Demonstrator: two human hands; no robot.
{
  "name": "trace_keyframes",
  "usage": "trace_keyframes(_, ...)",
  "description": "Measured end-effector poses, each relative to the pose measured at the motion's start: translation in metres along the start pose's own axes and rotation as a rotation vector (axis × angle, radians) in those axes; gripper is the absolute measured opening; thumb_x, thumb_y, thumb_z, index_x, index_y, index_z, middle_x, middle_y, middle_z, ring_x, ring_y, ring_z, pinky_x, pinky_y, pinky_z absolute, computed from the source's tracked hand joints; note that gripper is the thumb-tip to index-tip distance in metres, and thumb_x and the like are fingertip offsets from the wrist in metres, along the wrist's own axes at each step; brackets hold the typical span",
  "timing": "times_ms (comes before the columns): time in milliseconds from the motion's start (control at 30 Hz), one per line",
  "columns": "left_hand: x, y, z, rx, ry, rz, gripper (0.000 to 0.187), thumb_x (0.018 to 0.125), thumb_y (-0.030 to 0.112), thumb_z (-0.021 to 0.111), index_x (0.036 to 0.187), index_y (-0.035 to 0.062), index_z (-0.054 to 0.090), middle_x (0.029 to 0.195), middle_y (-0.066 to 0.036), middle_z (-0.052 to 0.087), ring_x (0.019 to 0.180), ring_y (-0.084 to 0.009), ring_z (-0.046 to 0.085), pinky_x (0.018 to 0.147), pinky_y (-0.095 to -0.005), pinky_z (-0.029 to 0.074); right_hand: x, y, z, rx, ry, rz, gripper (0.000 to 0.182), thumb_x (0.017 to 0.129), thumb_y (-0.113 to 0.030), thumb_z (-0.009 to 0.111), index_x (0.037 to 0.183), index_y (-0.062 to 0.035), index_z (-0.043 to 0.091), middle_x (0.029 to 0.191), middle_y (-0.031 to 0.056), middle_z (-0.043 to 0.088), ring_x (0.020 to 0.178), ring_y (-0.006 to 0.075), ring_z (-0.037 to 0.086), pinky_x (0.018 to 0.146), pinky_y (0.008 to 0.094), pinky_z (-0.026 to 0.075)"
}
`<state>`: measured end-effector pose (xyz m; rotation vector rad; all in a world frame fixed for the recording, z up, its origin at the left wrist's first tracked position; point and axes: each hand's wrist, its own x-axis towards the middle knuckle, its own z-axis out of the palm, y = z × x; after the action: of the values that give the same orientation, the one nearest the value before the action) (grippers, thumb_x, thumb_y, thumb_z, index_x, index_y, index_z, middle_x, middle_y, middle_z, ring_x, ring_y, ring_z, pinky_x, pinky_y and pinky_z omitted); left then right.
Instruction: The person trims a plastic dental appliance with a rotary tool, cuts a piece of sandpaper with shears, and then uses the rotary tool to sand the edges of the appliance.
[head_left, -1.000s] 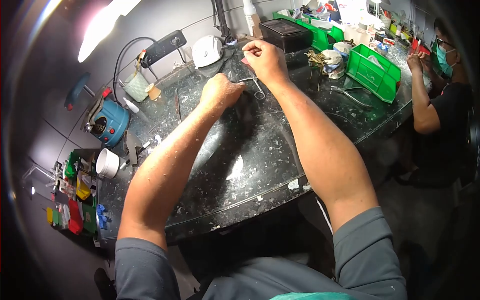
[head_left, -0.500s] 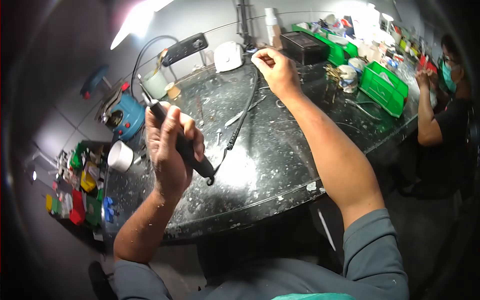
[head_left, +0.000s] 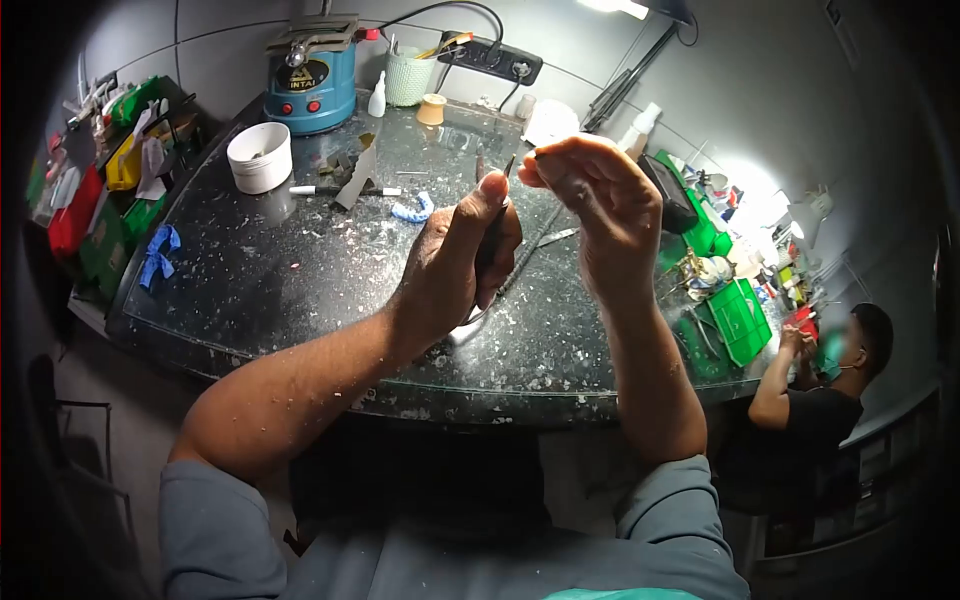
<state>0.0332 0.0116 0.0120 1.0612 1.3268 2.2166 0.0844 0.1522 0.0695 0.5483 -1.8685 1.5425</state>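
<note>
My left hand (head_left: 447,258) is closed around a black corded handpiece (head_left: 489,246), its thin dark tip pointing up past my thumb. Close to that tip, the thumb and fingertips of my right hand (head_left: 612,205) are pinched together. Whatever they hold, if anything, is too small to make out. Both hands are raised above the dark, speckled bench (head_left: 300,315). Part of the handpiece's cord shows below my left hand. Behind my left wrist lies a blue horseshoe-shaped piece (head_left: 412,209), with a grey sheet (head_left: 359,179) and a marker (head_left: 314,190) beside it.
At the back left stand a blue machine (head_left: 312,88) and a white tub (head_left: 260,159). A pale green cup (head_left: 409,80) of tools is near a power strip (head_left: 490,61). To the right are a green tray (head_left: 738,322) and a co-worker (head_left: 825,390) in a mask.
My view has swung left. My two hands have come together, the right one now beside the handpiece's tip, where before they were far apart. The left hand still grips the handpiece.
</note>
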Motion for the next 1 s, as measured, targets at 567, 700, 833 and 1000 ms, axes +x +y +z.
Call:
trace_keyframes(567,0.0,-0.001,0.001,-0.071,0.001,-0.071,0.062,0.098,0.063,0.033,0.069,0.0098,0.046,0.05,0.002,0.039,0.04,-0.0062,0.037,0.038,-0.0216,0.031,0.014,-0.011,0.001,0.225,-0.136,0.156,0.019,0.09,0.002,0.063,0.108,0.0041,0.066,0.099,0.0132,0.07,0.091,0.0197,0.069,0.084,0.0333,0.058)
trace_keyframes(700,-0.003,-0.001,0.0,-0.057,-0.016,-0.045,0.062,0.098,0.062,0.033,0.069,0.0097,0.046,0.05,0.002,0.039,0.04,-0.0062,0.036,0.038,-0.0219,0.031,0.016,-0.005,-0.005,0.281,-0.184,0.224,0.019,0.089,0.001,0.064,0.108,0.0037,0.066,0.099,0.0129,0.07,0.09,0.0193,0.069,0.084,0.0334,0.058)
trace_keyframes(833,-0.004,-0.001,0.001,-0.054,-0.02,-0.033,0.062,0.098,0.062,0.032,0.069,0.0095,0.046,0.05,0.002,0.039,0.04,-0.0064,0.036,0.038,-0.0222,0.03,0.018,-0.005,-0.007,0.302,-0.188,0.238,0.018,0.089,0.002,0.064,0.107,0.0033,0.067,0.099,0.0125,0.069,0.09,0.0192,0.069,0.084,0.034,0.058)
trace_keyframes(1000,-0.005,0.003,0.004,-0.08,0.011,-0.044,0.061,0.101,0.055,0.038,0.059,0.0109,0.045,0.051,0.004,0.038,0.045,-0.0043,0.034,0.043,-0.0227,0.027,0.02,-0.002,-0.011,0.361,-0.272,0.233,0.016,0.089,0.001,0.064,0.105,0.0038,0.066,0.099,0.0125,0.068,0.093,0.0195,0.068,0.085,0.035,0.059)
